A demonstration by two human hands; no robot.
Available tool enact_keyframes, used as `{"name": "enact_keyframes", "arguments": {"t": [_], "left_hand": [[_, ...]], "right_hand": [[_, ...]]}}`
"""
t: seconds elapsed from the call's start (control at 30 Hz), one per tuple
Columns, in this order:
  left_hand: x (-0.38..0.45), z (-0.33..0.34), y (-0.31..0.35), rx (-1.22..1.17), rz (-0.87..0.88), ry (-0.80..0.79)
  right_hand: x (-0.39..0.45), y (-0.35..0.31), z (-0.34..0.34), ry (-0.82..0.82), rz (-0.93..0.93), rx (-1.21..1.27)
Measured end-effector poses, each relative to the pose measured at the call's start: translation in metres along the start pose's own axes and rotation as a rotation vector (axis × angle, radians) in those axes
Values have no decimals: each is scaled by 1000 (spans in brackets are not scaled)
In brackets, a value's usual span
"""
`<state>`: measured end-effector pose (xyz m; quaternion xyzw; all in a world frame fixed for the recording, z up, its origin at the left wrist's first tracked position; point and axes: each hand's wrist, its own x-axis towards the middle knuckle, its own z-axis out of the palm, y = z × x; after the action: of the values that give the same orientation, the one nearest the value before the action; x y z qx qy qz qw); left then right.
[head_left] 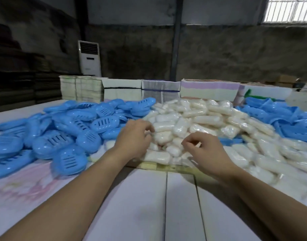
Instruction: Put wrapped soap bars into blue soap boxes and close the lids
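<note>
Nearest us lies the white, board-jointed tabletop (180, 206), its bare planks running from the near edge toward the heaps. Our two bare forearms reach across it. Our left hand (133, 138) hangs over the near edge of the soap heap with fingers loosely curled, its tips just at the wrappers; we cannot tell whether it holds one. Our right hand (207, 152) hovers beside it, thumb and forefinger drawn close together, with nothing plainly between them.

Before both hands rises one broad mound of white oval soap bars in clear plastic wrap (198, 117), far too many to count, spilling toward the right edge. To the left sits a pile of closed blue plastic soap boxes with slotted lids (65, 136), several dozen at least. At the far right lies a second heap of blue box parts (279, 112).

Along the far edge stand about five pale stacks of flat packed sheets (149, 89). Beyond, one white standing air conditioner (89, 58), grey concrete walls and a barred window (290, 9).
</note>
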<state>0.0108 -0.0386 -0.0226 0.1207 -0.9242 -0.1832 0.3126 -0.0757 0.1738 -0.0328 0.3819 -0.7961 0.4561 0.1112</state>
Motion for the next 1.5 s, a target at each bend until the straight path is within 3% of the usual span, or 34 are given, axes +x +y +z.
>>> {"name": "enact_keyframes", "arguments": {"t": [0.1,0.2,0.27,0.37,0.43,0.5,0.67,0.77,0.93,1.03,1.13,1.4,1.5], "left_hand": [[8,-9,-29,270,-178,38],[7,-15,-43,368,-293,31],[8,-17,-40,320,-242,96],[3,-16,-14,-24,-13,162],[-6,-12,15,-282,139,58],[-15,-7,36,-391,279,-107],[-27,3,42,-320,406,-462],[-26,2,42,-242,386,-479],[-25,-2,47,-258,360,-468],[-27,-1,48,-160,393,-470],[-30,2,50,-97,396,-492],[-32,-3,50,-157,284,-517],[-33,-2,49,-185,261,-534]], "right_hand": [[-4,-10,7,-42,-27,38],[-5,-14,8,-49,-60,24],[-4,-11,6,-25,-82,-18],[0,-7,-2,33,-85,-30],[5,-4,-10,133,-61,15],[11,-3,-23,278,-4,82],[20,10,-56,451,168,163],[23,17,-64,367,198,-9],[33,28,-87,93,270,-723],[28,39,-94,-56,376,-955],[18,49,-92,-214,451,-975],[10,42,-83,-218,405,-917],[11,38,-80,-190,334,-791]]}}
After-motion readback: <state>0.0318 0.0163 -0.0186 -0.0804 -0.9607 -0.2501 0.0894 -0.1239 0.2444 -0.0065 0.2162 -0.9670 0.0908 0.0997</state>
